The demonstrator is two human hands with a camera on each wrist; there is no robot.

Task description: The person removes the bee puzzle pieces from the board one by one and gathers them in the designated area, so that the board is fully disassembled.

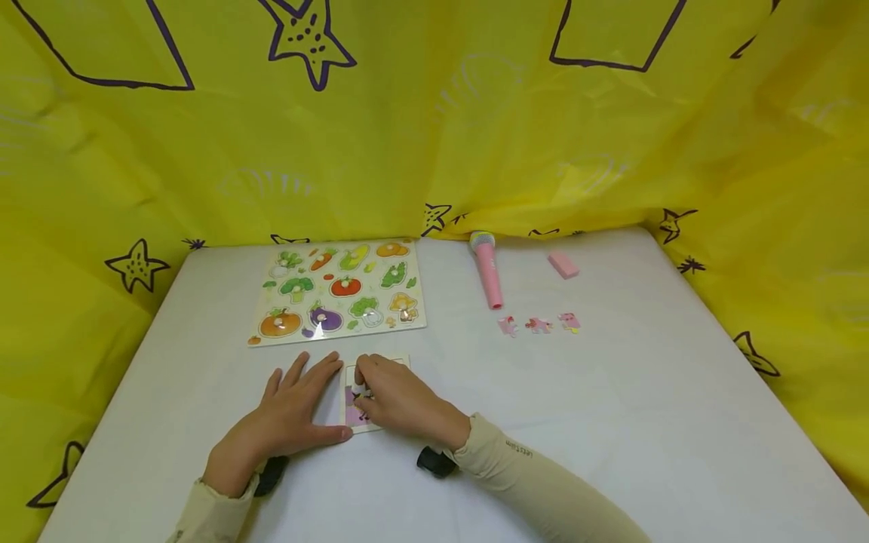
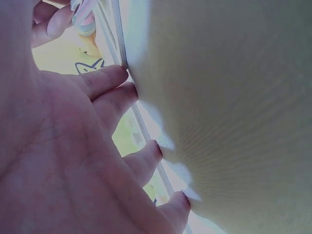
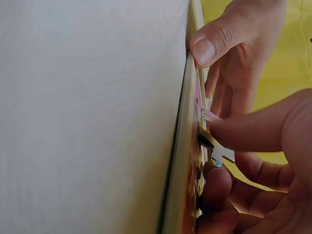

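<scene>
Evidently the work sits at the near side of the counter (image 1: 611,422), where a small puzzle board (image 1: 349,377) lies flat between the two hands. The left hand (image 1: 288,415) has its fingers spread and fairly straight, fingertips down on the white surface and the thumb at the board's near left corner; its grip is wide and has hold of nothing, and I take the thumb to be there to stop the board sliding. The right hand (image 1: 400,400) reaches over the board, its grip drawn close: in the right wrist view, thumb and forefinger pinch a puzzle piece (image 3: 222,155), which stands tilted up from the board's face. Pinching it by the edges probably leaves room to turn it; whether its low edge touches the board I cannot tell.

Farther right, three loose pink pieces (image 1: 539,325) lie in a row, well apart from the board, perhaps so that each can be seen and picked up singly. Beyond them are a pink microphone (image 1: 489,271) and, to its right, a pink block (image 1: 563,265). The vegetable board (image 1: 370,290) lies at the far left, seemingly set back to leave elbow room.
</scene>
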